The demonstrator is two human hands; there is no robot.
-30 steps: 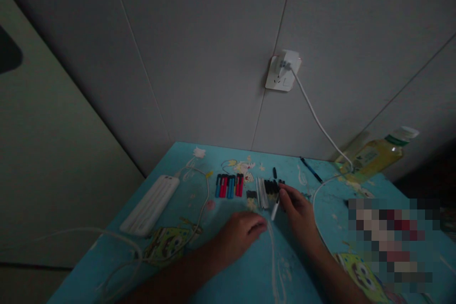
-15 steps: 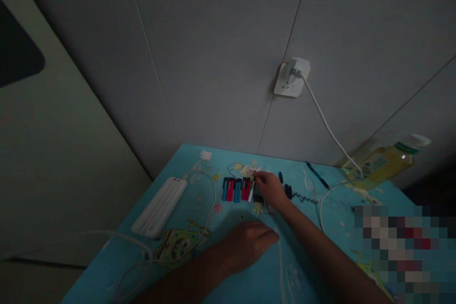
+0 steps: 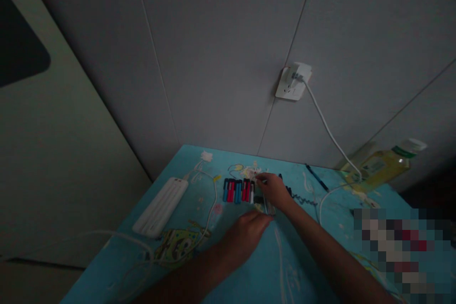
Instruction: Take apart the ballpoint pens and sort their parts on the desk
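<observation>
Over the table (image 3: 249, 285), hands (image 3: 251, 228) (image 3: 274, 191) close, right one ahead

Left hand (image 3: 246, 230) and right hand (image 3: 276, 191) are bare, as are both tapering forearms (image 3: 315, 235).

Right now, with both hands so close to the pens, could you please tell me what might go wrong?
The right hand is close to the white pen ending the row of pens, and might nudge it askew. The left hand is by the pale rods, which could roll apart. The white cable crosses in front of the bottle; a snag might jostle it.
</observation>
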